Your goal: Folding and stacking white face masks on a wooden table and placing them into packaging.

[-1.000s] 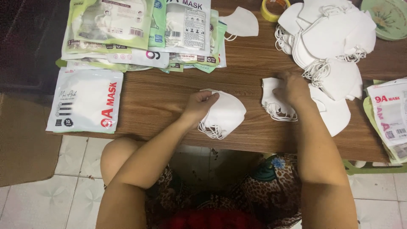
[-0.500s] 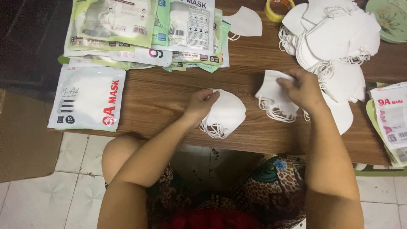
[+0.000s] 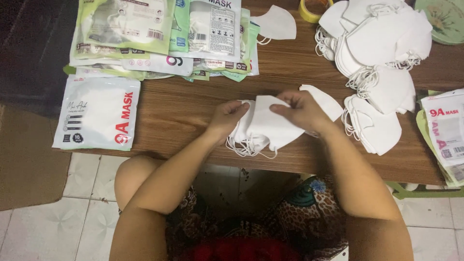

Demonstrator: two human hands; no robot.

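Observation:
Both hands meet over a small stack of white folded face masks (image 3: 263,128) near the front edge of the brown wooden table (image 3: 183,111). My left hand (image 3: 229,118) grips the stack's left side. My right hand (image 3: 302,112) pinches a mask on top of it, and another white mask (image 3: 328,102) shows just behind that hand. Elastic ear loops hang from the stack toward the table edge.
A big heap of loose white masks (image 3: 377,48) lies at the back right. Printed mask packets are piled at the back left (image 3: 159,34), one white packet (image 3: 99,113) lies at the left edge, more packets (image 3: 447,133) at the right. A yellow tape roll (image 3: 311,10) sits at the back.
My right hand has carried a mask from the right pile leftward and brought it onto the stack under my left hand. The left hand has stayed on the stack.

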